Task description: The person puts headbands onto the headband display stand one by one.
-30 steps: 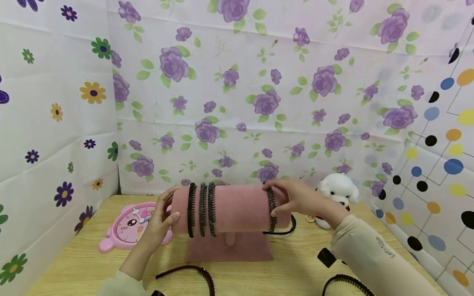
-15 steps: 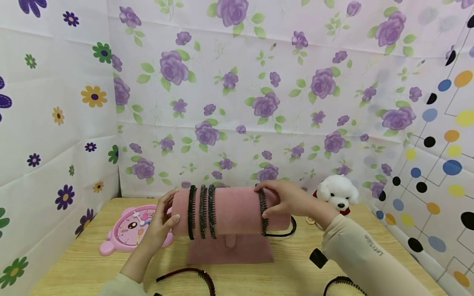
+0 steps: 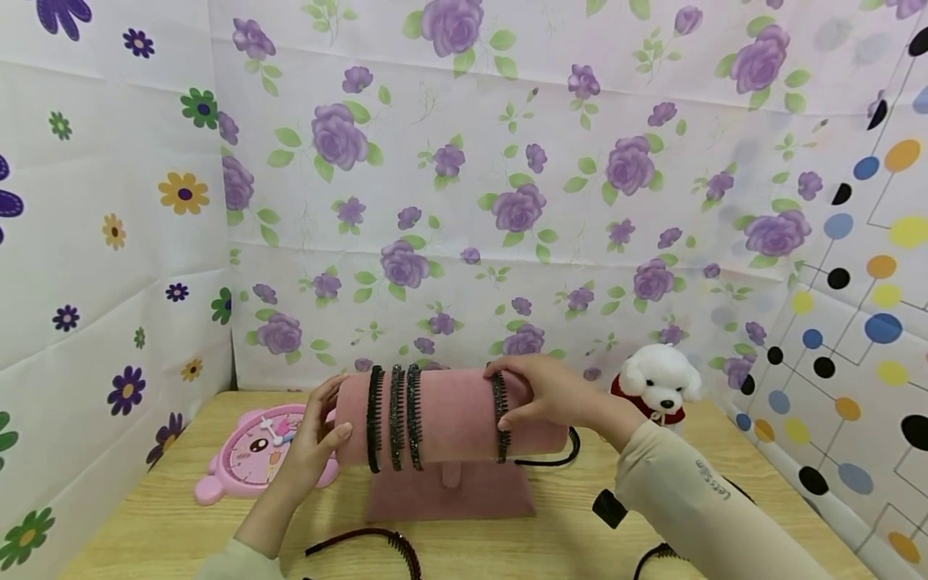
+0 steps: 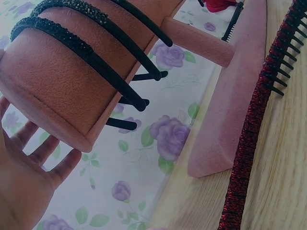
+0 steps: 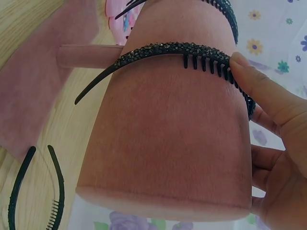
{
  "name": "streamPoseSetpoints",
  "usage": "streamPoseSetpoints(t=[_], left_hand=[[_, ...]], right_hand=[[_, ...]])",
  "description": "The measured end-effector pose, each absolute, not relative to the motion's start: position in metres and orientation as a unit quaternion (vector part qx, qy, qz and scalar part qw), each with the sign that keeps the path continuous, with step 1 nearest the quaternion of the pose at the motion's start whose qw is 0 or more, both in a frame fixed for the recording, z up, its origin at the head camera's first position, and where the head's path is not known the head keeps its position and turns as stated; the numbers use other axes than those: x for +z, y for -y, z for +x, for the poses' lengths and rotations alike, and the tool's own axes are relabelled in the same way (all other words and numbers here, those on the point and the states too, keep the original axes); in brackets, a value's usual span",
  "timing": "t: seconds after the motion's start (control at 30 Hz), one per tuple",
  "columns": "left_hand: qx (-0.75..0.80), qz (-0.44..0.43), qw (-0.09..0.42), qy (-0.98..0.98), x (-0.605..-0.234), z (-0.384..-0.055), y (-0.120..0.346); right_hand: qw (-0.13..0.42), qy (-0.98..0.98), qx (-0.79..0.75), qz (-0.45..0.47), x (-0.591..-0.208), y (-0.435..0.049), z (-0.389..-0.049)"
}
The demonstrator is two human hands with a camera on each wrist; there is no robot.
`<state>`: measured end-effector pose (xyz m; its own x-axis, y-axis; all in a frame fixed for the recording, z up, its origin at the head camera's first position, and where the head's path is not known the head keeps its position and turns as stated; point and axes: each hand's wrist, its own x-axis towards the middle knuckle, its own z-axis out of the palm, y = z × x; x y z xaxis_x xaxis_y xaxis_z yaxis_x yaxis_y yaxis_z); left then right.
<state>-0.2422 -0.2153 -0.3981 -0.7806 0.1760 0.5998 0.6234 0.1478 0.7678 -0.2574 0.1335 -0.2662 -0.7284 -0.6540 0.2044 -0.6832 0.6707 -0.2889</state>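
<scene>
A pink velvety headband stand (image 3: 457,415) has a thick roll on a post above a flat base. My left hand (image 3: 313,431) holds the roll's left end, its thumb on the front and its fingers round the back. Near the right end, my right hand (image 3: 554,395) grips a black glittery toothed headband (image 5: 172,48), the thumb pressing its front edge. The headband sits over the roll, its arms sticking out below. Towards the left, three dark headbands (image 3: 395,419) sit side by side on the roll, some glittery.
A dark red headband (image 3: 366,532) lies in front of the base, and a black one (image 3: 656,551) lies front right. Another black headband (image 3: 558,461) shows behind the stand. A pink clock (image 3: 257,451) lies left; a white toy dog (image 3: 660,383) sits back right.
My right hand has slid the glittery headband leftward along the roll, away from its right end. My left hand has kept its hold on the left end.
</scene>
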Motion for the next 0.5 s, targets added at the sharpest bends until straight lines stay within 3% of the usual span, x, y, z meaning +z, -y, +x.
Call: streamPoseSetpoints(t=[0.5], left_hand=[[-0.594, -0.273, 0.194, 0.732, -0.396, -0.241, 0.214]], right_hand=[[0.035, 0.912, 0.178, 0.369, -0.265, -0.116, -0.257]])
